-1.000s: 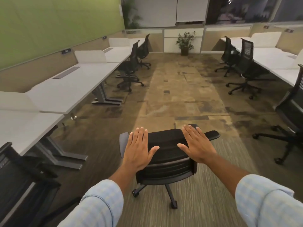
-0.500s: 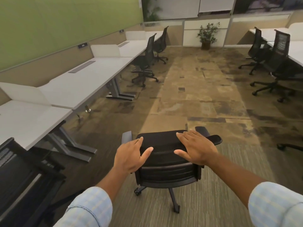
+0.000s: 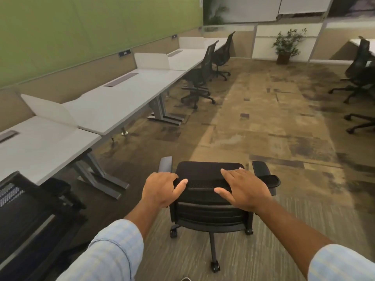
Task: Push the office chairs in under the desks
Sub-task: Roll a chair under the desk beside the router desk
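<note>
Right, nearest first: left hand is curled over the top edge of the office chair backrest, fingers hooked over the far side and hidden, thumb on the near face. Right hand lies flat on the same top edge, fingers spread, not wrapped. That chair stands in the open aisle on striped grey carpet, well apart from the desks, back toward the camera; its seat is hidden behind the backrest. A second chair at lower left is cut off by the frame, next to the nearest desk. Beyond: patchy brown carpet, a row of white desks along the green wall, two chairs at its far end. Right side shows two or three more chairs, cropped and hard to count. Potted plant by the back wall.
</note>
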